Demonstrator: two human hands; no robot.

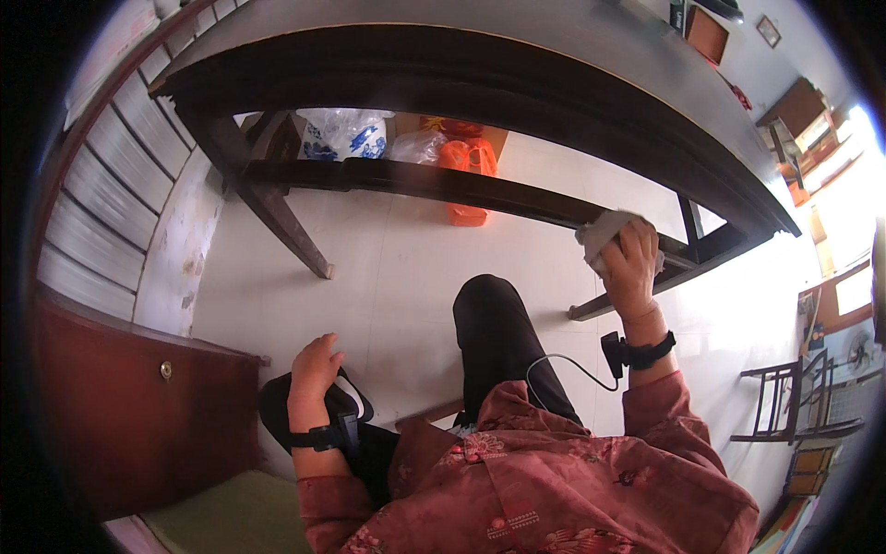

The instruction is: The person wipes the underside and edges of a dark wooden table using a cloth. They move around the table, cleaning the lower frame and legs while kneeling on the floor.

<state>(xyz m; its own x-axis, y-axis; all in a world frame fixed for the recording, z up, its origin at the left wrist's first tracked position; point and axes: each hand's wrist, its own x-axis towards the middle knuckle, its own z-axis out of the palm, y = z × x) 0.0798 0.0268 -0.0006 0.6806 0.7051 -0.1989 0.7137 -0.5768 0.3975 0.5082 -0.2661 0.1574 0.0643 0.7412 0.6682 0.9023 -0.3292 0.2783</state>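
Observation:
A grey cloth [601, 234] is in the grip of my right hand [628, 266]. It is pressed against the dark wooden stretcher bar [443, 181] of a table [443, 69], close to the bar's right end. My left hand [315, 367] hangs over my left knee, holding nothing, with the thumb apart from the fingers. Black straps with small devices circle both wrists, and a thin cable runs from the right one. Part of the cloth is hidden behind my right fingers.
Under the table stand a blue-and-white porcelain pot [344, 135] with clear plastic over it and an orange plastic bag [469, 183]. A reddish-brown wooden cabinet [138, 401] is close on my left. To the right stands a dark wooden chair [779, 401]. Table legs [294, 228] slant down to the pale floor.

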